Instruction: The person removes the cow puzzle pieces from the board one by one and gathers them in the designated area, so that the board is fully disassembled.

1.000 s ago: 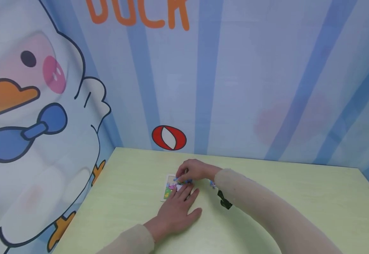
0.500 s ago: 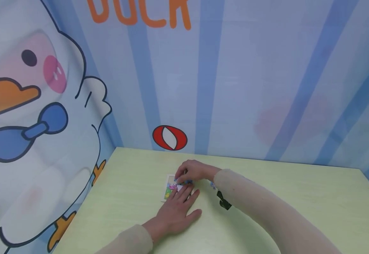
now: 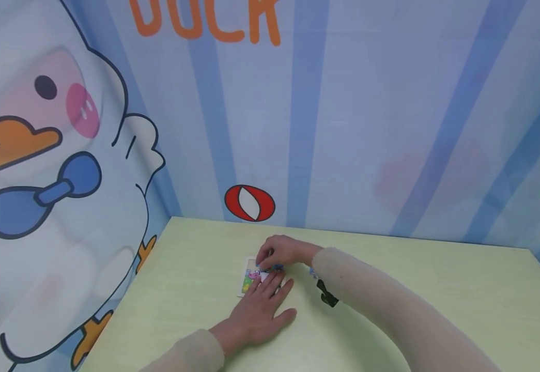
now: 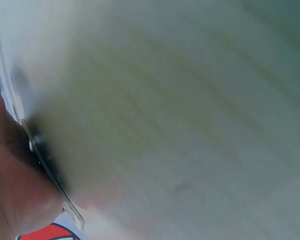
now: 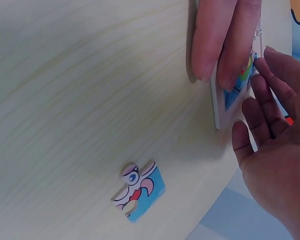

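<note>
A small jigsaw board with a white border and a colourful cartoon picture lies on the table. My left hand rests with fingers spread over its near right part, holding it against the table. At the board's far edge, my right hand bends over it, thumb and forefinger pinching what looks like a bluish puzzle piece, mostly hidden by the fingertips. A loose puzzle piece, blue with a cartoon eye, lies on the table beneath my right wrist. The left wrist view is largely blurred, with the board's edge beside my hand.
The pale yellow table meets a blue striped backdrop behind and a cartoon duck panel at left. A dark object shows under the right sleeve.
My right fingertips shift slightly over the far part of the board. The left hand stays in place, and the whole view drifts a little.
</note>
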Motion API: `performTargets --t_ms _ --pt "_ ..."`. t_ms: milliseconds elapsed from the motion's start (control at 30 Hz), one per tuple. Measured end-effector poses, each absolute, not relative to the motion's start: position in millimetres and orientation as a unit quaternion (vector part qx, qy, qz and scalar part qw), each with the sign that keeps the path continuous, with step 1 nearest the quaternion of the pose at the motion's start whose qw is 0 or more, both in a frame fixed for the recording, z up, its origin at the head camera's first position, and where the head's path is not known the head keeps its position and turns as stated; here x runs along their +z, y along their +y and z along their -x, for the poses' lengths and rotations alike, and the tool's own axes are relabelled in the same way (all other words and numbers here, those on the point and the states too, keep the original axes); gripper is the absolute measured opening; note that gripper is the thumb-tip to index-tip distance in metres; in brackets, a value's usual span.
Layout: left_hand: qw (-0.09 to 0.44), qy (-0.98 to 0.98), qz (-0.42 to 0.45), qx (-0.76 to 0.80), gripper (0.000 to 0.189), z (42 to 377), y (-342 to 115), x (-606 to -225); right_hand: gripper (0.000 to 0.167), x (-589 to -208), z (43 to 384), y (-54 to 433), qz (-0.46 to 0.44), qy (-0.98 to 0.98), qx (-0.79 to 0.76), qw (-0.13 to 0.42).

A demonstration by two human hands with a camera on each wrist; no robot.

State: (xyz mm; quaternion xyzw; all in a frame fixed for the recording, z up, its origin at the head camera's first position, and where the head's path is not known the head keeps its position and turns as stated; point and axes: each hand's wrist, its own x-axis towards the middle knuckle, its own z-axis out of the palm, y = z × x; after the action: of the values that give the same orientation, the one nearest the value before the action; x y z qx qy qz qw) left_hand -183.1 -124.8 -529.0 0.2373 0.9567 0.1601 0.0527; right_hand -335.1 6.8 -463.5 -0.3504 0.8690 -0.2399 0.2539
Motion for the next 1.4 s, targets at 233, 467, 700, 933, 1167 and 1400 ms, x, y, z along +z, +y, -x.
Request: performTargets --t_ms 233,467,700,933,1167,1400 --pt "0.052 0.956 -0.242 0.159 0.075 185.5 -123.3 -530.8 0.007 -463.3 334.5 6.3 0.339 0.871 -0.246 0.256" --pt "0.047 0.953 -0.252 0.159 0.077 187.5 -121.2 -531.4 0.006 -460.7 334.6 9.0 0.351 0.868 -0.25 0.246" --pt "0.063 0.955 -0.243 0.156 0.075 186.6 -118.8 -526.7 0.005 -458.9 334.1 8.8 0.367 0.864 -0.253 0.234" --pt "0.074 0.953 -0.236 0.174 0.076 183.3 -122.2 -525.0 0.004 -457.7 330.9 2.5 0.361 0.864 -0.255 0.241" --pt "0.077 0.953 -0.234 0.178 0.075 183.2 -125.7 -526.3 0.003 -456.2 329.3 -2.7 0.362 0.86 -0.252 0.256" --pt "0.079 0.953 -0.237 0.174 0.076 181.7 -122.9 -521.4 0.001 -457.8 328.2 -2.0 0.361 0.864 -0.25 0.247"
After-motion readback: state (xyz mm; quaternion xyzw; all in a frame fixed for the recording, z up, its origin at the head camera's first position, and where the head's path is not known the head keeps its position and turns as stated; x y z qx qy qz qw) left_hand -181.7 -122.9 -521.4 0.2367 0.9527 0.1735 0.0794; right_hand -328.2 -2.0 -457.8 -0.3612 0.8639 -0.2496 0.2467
